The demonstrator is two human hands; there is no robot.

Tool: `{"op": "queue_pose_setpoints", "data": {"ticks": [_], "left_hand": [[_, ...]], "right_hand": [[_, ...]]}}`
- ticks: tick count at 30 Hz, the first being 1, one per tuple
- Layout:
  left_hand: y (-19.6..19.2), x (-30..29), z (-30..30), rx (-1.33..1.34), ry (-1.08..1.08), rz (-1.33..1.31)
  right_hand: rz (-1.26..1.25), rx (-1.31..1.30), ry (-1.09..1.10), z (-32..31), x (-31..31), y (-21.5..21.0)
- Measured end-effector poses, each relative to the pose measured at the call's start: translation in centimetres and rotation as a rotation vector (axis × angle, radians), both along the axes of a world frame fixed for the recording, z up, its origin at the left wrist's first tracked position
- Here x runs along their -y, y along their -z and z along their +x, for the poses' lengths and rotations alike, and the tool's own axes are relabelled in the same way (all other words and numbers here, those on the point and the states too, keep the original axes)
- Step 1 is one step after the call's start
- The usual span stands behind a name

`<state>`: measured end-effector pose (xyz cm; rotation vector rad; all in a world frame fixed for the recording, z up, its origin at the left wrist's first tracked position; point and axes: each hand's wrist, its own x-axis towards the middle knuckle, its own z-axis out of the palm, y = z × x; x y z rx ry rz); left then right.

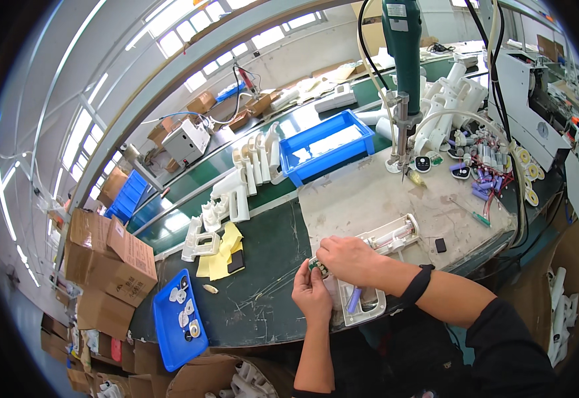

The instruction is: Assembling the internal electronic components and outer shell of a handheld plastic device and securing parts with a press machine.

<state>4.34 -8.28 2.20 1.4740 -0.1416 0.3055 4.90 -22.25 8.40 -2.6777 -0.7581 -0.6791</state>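
The left hand (313, 293) pinched a green part (315, 263); the grip of the right hand (351, 261) was unclear. Slackened pressure could have dropped the part.

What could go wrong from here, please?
The small green board, held in the left hand with the right hand close above, might slip. The purple cylinder, close to both hands, could be bumped. The blue tray, seemingly overhanging the bench, might tip.
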Motion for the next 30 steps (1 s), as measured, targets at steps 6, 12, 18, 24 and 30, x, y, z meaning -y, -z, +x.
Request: {"op": "queue_pose_setpoints", "data": {"ticks": [6, 12, 18, 24, 30], "left_hand": [[-0.1, 0.2, 0.0, -0.006, -0.006, -0.052], [0.1, 0.1, 0.3, 0.0, -0.017, -0.04], [0.6, 0.0, 0.3, 0.017, -0.013, -0.045], [0.2, 0.1, 0.0, 0.002, 0.017, -0.022], [0.1, -0.2, -0.2, 0.0, 0.009, -0.062]], "right_hand": [[-0.066, 0.008, 0.017, 0.0, 0.1, -0.3], [-0.084, 0.079, -0.003, 0.4, -0.2, 0.1], [-0.106, 0.123, -0.042, 0.7, -0.6, 0.8], [-0.003, -0.016, -0.012, -0.1, -0.2, -0.4], [0.292, -0.11, 0.199, -4.9, 2.0, -4.6]]}}
